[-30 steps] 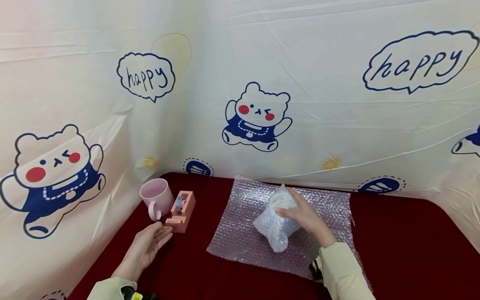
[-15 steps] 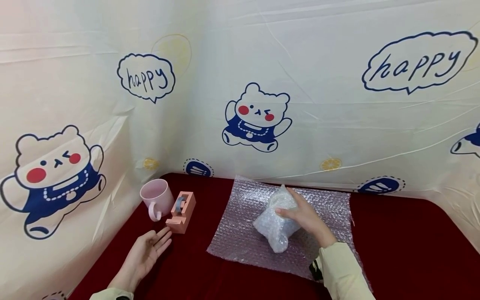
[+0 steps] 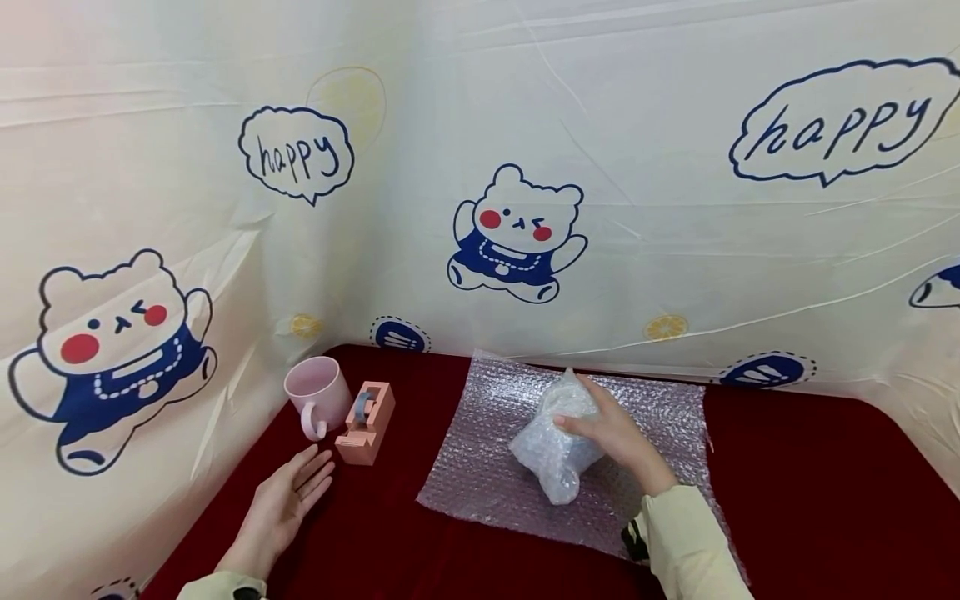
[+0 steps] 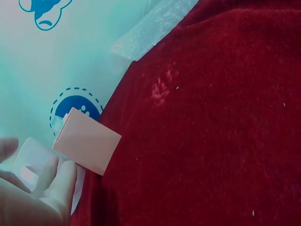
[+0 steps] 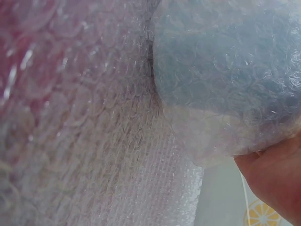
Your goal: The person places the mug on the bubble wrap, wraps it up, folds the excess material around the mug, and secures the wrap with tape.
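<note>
On the right, my right hand grips a bundle wrapped in clear bubble wrap, fingers behind it and thumb on the near side. Something bluish shows through the wrapping of the bundle in the right wrist view. Under it a flat bubble wrap sheet is spread. My left hand, palm up with fingers extended, holds nothing; its fingertips lie just in front of a pink mug and a pink tape dispenser. From the left wrist, the dispenser appears just beyond the left fingers.
A dark red cloth covers the table. White printed curtain walls it in at the back and both sides. The mug and dispenser stand close together by the back left corner, mug handle toward the front.
My left hand has drawn back slightly left from the tape dispenser, its fingers now straighter. My right hand and the wrapped bundle have stayed in place.
</note>
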Tool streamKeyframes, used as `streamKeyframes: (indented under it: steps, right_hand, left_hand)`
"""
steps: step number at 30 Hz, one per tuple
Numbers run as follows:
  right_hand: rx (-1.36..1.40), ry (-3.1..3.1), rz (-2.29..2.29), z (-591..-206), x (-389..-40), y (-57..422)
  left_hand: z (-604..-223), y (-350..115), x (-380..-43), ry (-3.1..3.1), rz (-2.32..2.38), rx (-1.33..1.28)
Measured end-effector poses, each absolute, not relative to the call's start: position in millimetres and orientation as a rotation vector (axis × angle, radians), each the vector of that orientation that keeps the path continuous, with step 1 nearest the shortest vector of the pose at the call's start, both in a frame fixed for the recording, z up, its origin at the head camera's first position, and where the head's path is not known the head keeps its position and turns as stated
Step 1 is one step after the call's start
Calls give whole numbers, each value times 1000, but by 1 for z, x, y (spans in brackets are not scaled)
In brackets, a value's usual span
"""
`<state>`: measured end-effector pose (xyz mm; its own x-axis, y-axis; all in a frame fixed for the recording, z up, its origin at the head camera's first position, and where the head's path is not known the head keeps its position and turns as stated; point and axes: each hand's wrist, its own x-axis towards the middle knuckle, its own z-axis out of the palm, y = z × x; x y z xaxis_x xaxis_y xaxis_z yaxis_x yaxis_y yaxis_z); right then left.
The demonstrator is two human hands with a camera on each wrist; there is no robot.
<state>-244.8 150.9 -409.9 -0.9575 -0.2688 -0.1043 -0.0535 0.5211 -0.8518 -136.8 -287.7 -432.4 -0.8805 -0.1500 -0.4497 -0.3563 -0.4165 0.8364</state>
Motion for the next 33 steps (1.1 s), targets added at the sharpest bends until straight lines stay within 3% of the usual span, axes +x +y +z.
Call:
streamKeyframes:
  steps: [33]
  right_hand:
    - [-272, 2519, -1429, -409, -245, 151]
  left_hand:
    - [-443, -281, -155, 2495, 1665, -840]
